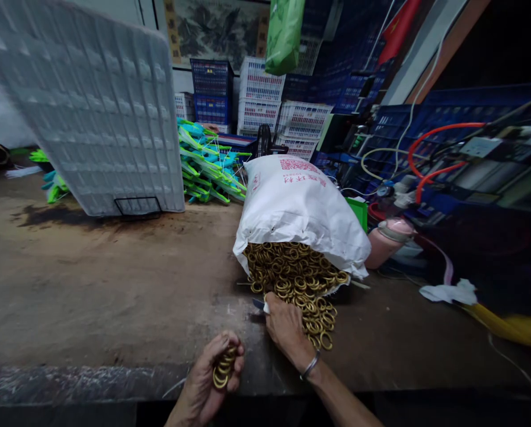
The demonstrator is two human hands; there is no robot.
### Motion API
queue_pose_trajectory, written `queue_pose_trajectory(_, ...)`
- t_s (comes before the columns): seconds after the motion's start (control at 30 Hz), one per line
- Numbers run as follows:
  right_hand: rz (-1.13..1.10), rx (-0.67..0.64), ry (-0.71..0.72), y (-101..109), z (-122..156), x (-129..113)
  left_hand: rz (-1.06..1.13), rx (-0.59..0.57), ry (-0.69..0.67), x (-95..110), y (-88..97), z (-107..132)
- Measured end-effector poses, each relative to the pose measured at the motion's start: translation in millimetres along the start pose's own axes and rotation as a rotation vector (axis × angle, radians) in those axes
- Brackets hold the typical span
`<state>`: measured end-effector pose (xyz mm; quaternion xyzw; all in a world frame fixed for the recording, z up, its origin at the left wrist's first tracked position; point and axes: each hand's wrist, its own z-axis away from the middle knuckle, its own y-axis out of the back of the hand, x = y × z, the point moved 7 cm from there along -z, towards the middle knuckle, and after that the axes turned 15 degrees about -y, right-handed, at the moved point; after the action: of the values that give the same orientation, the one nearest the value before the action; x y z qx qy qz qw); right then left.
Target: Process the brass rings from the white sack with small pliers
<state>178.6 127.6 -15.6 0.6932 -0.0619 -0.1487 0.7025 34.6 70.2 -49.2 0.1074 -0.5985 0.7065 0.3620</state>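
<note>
A white woven sack [301, 201] lies on its side on the worn workbench [114, 296], its mouth spilling a heap of brass rings [296, 276] toward me. My left hand [212, 376], near the bench's front edge, is curled around a small stack of brass rings [223, 367]. My right hand [285, 329], with a metal bracelet on the wrist, rests palm down at the near edge of the spilled heap, fingers bent onto the rings. A small white and dark object pokes out by its fingertips.
A large white plastic grid tray [92, 107] leans at the back left. Green and blue plastic parts [207, 163] are piled behind it. Stacked white and blue crates [256, 95] fill the background. Red hoses [434, 154], cables, a pink bottle [387, 237] and a yellow bag [514, 326] crowd the right side.
</note>
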Motion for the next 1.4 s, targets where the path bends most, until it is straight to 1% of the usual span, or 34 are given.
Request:
queue_pose_trajectory(0.1,-0.170,-0.028,0.045,7,5,-1,-0.007,0.037,-0.021,-2,4.8,-5)
queue_pose_trajectory(0.17,-0.387,-0.111,0.088,11,11,-6,-0.075,0.054,-0.065,0,5.6,-8)
queue_pose_trajectory(0.27,-0.759,-0.362,0.157,12,24,-17,-0.236,0.064,-0.168,6,3.4,-12)
queue_pose_trajectory(0.33,-0.933,-0.534,0.175,10,33,-25,-0.349,0.071,-0.226,10,1.5,-13)
queue_pose_trajectory(0.37,-0.987,-0.601,0.172,9,37,-28,-0.398,0.069,-0.236,11,0.4,-12)
queue_pose_trajectory(0.43,-1.047,-0.691,0.151,6,43,-32,-0.479,0.045,-0.234,11,-2.0,-11)
queue_pose_trajectory(0.53,-1.082,-0.760,0.089,1,46,-34,-0.589,0.039,-0.241,13,-2.1,-7)
queue_pose_trajectory(0.6,-1.097,-0.771,0.056,-4,45,-33,-0.686,0.048,-0.297,18,-1.7,-5)
queue_pose_trajectory(0.63,-1.095,-0.761,0.049,-6,45,-33,-0.743,0.046,-0.347,22,-2.7,-4)
queue_pose_trajectory(0.77,-1.052,-0.664,0.046,-8,43,-31,-0.913,-0.032,-0.578,35,-15.6,2)
queue_pose_trajectory(0.83,-1.034,-0.629,0.035,-6,42,-29,-0.925,-0.055,-0.599,36,-19.6,3)
queue_pose_trajectory(0.9,-1.014,-0.598,0.023,-4,42,-28,-0.886,-0.043,-0.506,29,-17.8,2)
queue_pose_trajectory(1.0,-0.969,-0.529,0.022,0,41,-25,-0.789,0.003,-0.266,13,-9.4,1)
queue_pose_trajectory(1.07,-0.940,-0.492,0.040,1,42,-23,-0.725,0.006,-0.170,5,-6.7,1)
queue_pose_trajectory(1.23,-0.921,-0.476,0.102,-1,45,-22,-0.538,-0.094,-0.066,-5,-12.0,2)
queue_pose_trajectory(1.3,-0.927,-0.498,0.107,-1,47,-23,-0.487,-0.103,-0.060,-5,-13.4,2)
queue_pose_trajectory(1.4,-0.957,-0.534,0.114,0,49,-24,-0.448,-0.100,-0.085,-5,-14.1,3)
